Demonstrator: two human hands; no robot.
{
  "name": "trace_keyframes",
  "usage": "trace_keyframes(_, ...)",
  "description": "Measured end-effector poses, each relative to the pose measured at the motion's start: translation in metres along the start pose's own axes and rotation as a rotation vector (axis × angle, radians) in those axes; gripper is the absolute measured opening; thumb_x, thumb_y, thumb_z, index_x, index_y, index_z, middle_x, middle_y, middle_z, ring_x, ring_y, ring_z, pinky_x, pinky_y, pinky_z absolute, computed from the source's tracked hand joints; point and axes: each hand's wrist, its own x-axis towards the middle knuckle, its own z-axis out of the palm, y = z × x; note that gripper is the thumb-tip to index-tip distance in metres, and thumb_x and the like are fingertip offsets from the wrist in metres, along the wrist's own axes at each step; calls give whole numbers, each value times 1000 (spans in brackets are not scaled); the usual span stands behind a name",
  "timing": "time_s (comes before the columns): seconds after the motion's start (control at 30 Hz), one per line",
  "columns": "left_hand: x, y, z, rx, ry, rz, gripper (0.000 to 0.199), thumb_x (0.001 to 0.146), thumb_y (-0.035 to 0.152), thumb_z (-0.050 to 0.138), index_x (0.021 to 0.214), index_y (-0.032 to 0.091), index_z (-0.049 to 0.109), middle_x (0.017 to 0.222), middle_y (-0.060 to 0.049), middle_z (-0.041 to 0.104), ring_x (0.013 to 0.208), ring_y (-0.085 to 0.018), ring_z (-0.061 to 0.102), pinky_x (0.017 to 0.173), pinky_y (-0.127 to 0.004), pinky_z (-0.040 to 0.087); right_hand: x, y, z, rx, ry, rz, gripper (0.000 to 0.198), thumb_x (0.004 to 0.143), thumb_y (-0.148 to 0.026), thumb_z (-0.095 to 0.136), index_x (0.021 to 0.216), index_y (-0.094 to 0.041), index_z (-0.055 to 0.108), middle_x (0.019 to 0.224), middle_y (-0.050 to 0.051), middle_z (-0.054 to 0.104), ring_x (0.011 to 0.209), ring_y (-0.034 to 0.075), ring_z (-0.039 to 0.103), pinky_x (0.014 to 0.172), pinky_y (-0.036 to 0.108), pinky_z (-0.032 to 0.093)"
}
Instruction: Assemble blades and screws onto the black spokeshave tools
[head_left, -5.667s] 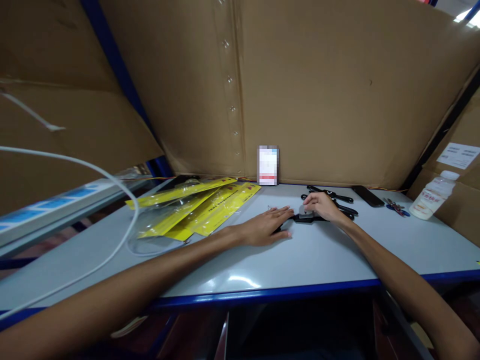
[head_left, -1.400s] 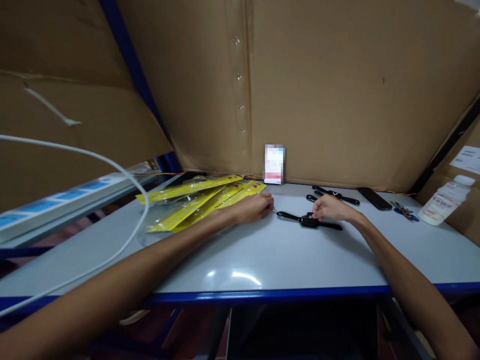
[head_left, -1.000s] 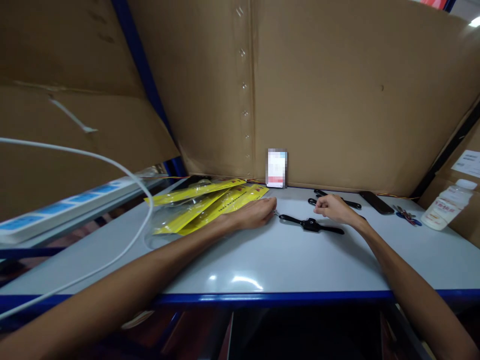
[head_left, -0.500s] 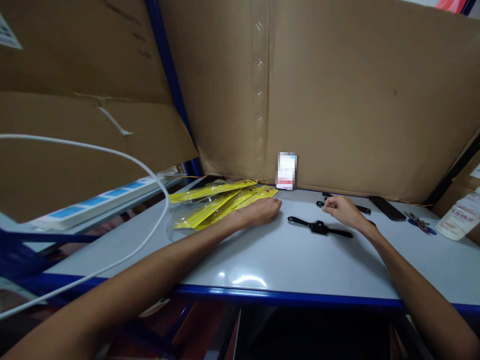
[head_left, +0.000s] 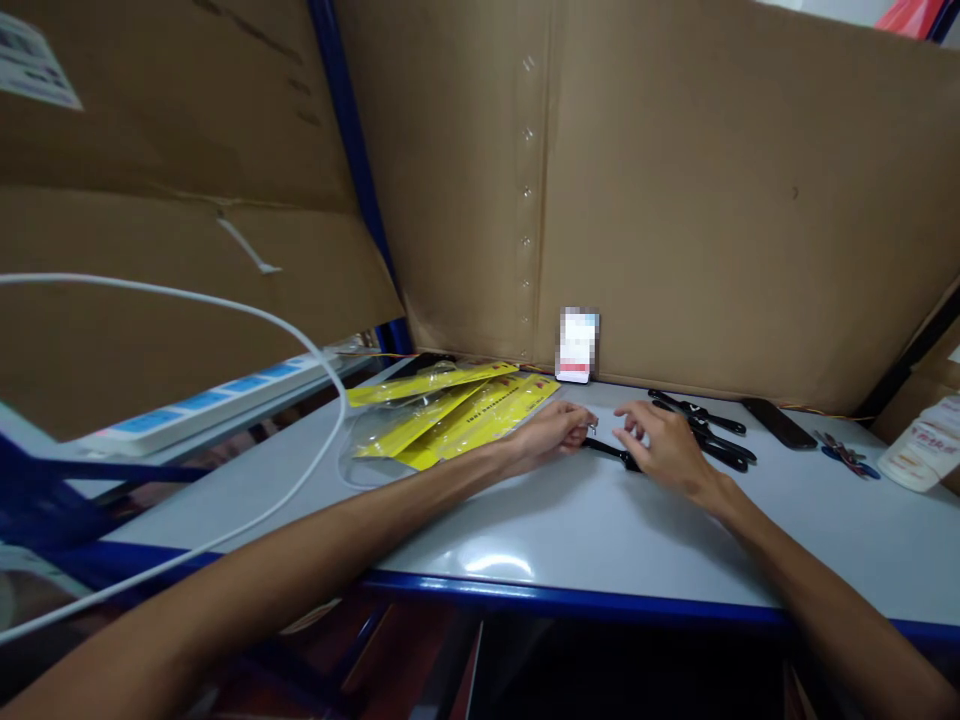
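While a small shiny piece (head_left: 593, 427) is pinched by the left hand (head_left: 556, 432), the right hand (head_left: 660, 445) is held nearby, loosely spread. Between them, right of frame centre, a black tool (head_left: 606, 449) is partly hidden; yellow packages (head_left: 457, 425) are spread leftward.

Packages (head_left: 480, 420) on table (head_left: 570, 530), left of tools (head_left: 724, 453)

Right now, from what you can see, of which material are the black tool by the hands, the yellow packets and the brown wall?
Tool: smooth and black, so painted metal or hard plastic; the look leaves it open.
Packets: probably clear, glossy plastic around yellow print, by their glints.
Wall: most likely cardboard, matt brown, seamed.
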Motion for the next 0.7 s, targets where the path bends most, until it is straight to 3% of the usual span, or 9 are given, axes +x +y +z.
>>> trace_keyframes(0.07, -6, 4, 10, -315, -20, -69, 24, 78, 33, 63, 70, 18, 45, 59, 10, 28, 47, -5, 23, 47, -19, 18, -2, -12, 7, 7, -38, -80, 16, 94, -24, 62, 110, -19, 62, 92, 7, 72, 76, 19, 65, 72, 29, 47)
trace_keyframes(0.13, -9, 7, 15, -465, -27, -140, 27, 74, 28, 68, 67, 18, 44, 58, 9, 29, 47, -4, 23, 47, -19, 17, -2, -18, 12, -9, -54, -102, 11, 95, -19, 61, 106, -19, 60, 92, 7, 72, 78, 19, 65, 72, 29, 47)
trace_keyframes(0.27, -13, 12, 21, -547, -15, -228, 28, 71, 23, 70, 66, 18, 44, 57, 9, 30, 48, -5, 24, 47, -19, 17, -1, -17, 13, -132, -80, -128, 14, 92, -8, 54, 101, -17, 60, 91, 10, 72, 79, 20, 66, 72, 30, 47)
trace_keyframes(0.37, -13, 13, 24, -483, -54, -176, 27, 73, 29, 73, 71, 17, 48, 57, 10, 31, 49, -6, 25, 49, -20, 21, 2, -11, 12, -167, -89, -109, 19, 89, -3, 50, 98, -15, 63, 89, 11, 73, 80, 21, 67, 73, 30, 46)
trace_keyframes(0.47, -11, 9, 23, -156, 7, 42, 21, 83, 34, 66, 79, 16, 57, 61, 6, 41, 54, -10, 36, 55, -23, 31, 6, -1, 5, -28, -51, 51, 11, 93, -13, 55, 94, -17, 65, 80, 6, 73, 71, 18, 67, 69, 27, 47)
trace_keyframes(0.57, -7, -1, 18, 436, 125, 387, 13, 90, 29, 60, 94, 17, 64, 85, -4, 61, 81, -19, 56, 75, -31, 45, 9, 11, -11, 165, -40, 239, 19, 95, -27, 57, 81, -19, 64, 68, 1, 70, 56, 14, 63, 59, 24, 47)
trace_keyframes(0.63, -5, -9, 16, 742, 70, 543, 21, 93, 25, 60, 113, 18, 63, 108, -9, 64, 103, -25, 57, 91, -39, 46, 11, 18, -22, 237, -88, 321, 27, 96, -30, 53, 73, -19, 61, 62, 0, 66, 47, 12, 57, 50, 23, 45)
trace_keyframes(0.7, -3, -16, 15, 910, -11, 580, 31, 96, 23, 59, 126, 17, 59, 118, -12, 63, 111, -27, 56, 96, -43, 45, 10, 23, -31, 297, -182, 378, 24, 95, -27, 51, 74, -19, 59, 61, 0, 66, 45, 11, 55, 44, 21, 43)
